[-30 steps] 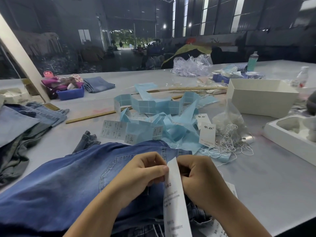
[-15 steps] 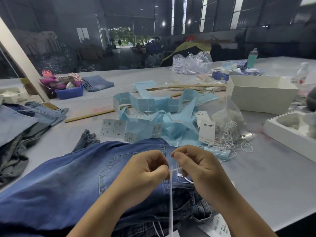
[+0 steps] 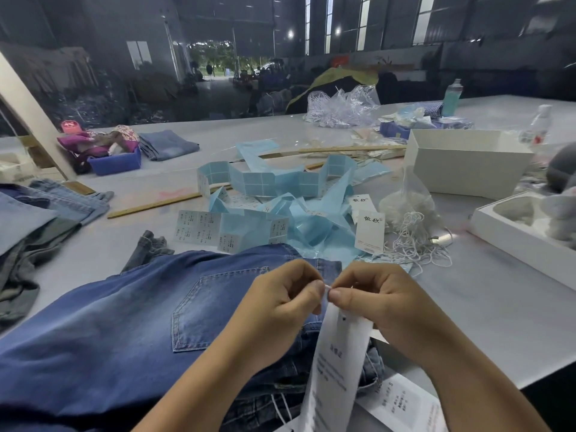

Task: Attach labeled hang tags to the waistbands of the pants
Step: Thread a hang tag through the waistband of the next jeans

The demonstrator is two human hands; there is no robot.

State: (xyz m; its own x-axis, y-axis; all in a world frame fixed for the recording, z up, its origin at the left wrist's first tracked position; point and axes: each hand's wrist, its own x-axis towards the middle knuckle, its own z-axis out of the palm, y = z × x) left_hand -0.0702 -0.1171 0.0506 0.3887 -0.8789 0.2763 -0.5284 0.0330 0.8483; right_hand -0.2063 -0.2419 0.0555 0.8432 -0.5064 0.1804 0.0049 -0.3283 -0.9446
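Presently, the person is working at the waistband end of a pair of dark blue jeans (image 3: pixel 131 322) lying across the near edge of the grey table (image 3: pixel 486 307), back pocket facing up.

Taking the scene from the left: the left hand (image 3: pixel 280 304) is curling closed, thumb and forefinger pinching a short white string (image 3: pixel 327 286) at its tip. Half a second ago the two hands were standing slightly apart with the string stretched between them; now the fingertips are meeting over the waistband, almost touching. I judge this as the knot or loop being drawn tight.

At the centre, the long white hang tag (image 3: pixel 336 363) is hanging from that pinch point with its printed face turned toward the camera, where half a second ago it was showing edge-on as a thin line. It is swinging freely over the jeans, which suggests the string is already passing through its hole. Whether the string is running through a belt loop cannot be told; the fingers are hiding that spot.

To the right, the right hand (image 3: pixel 380 300) is likewise closing on the same string, thumb and forefinger pinching it just beside the left fingertips.

Further back, blue label strips (image 3: pixel 280 194), spare tags (image 3: pixel 369 230) and a tangle of loose strings (image 3: pixel 414 232) are lying ready. This tag is appearing close to attached; release and a tug check are remaining.
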